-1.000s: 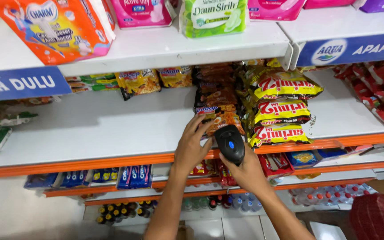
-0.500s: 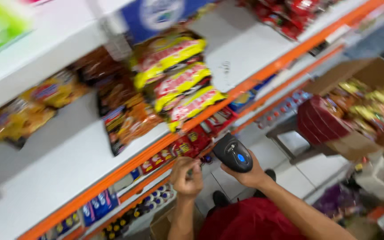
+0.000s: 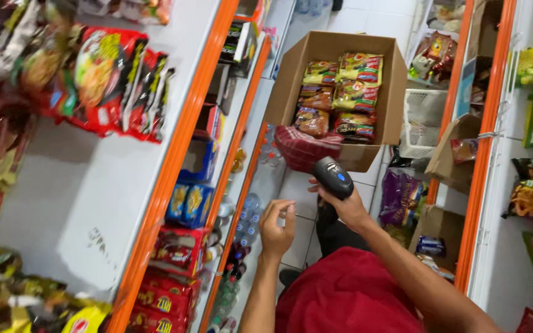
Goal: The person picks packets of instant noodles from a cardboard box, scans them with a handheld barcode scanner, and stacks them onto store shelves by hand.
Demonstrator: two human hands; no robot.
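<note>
Now my view has swung away from the noodle shelf I faced a second ago and down the aisle, so the white shelf (image 3: 94,203) with its orange edge runs along my left and a second shelving unit (image 3: 495,185) stands on the right; both my hands have come off the shelf packets, which I read as the scanning there having paused. Ahead, on the floor side, sits an open cardboard box (image 3: 291,80) filled with noodle packets (image 3: 340,92), with a dark red checked cloth (image 3: 303,148) lying at its lower edge. A white plastic basket (image 3: 424,117) is just beside the box. Down at the bottom my red-clothed lap (image 3: 347,296) fills the frame. My right hand (image 3: 350,206) is wrapped firmly around the handle of a black barcode scanner (image 3: 333,176) with a blue button, its head pointing toward the box and well apart from the shelves. My left hand (image 3: 277,225) hangs near it, loosely curled with the fingers half bent, holding nothing and touching nothing
</note>
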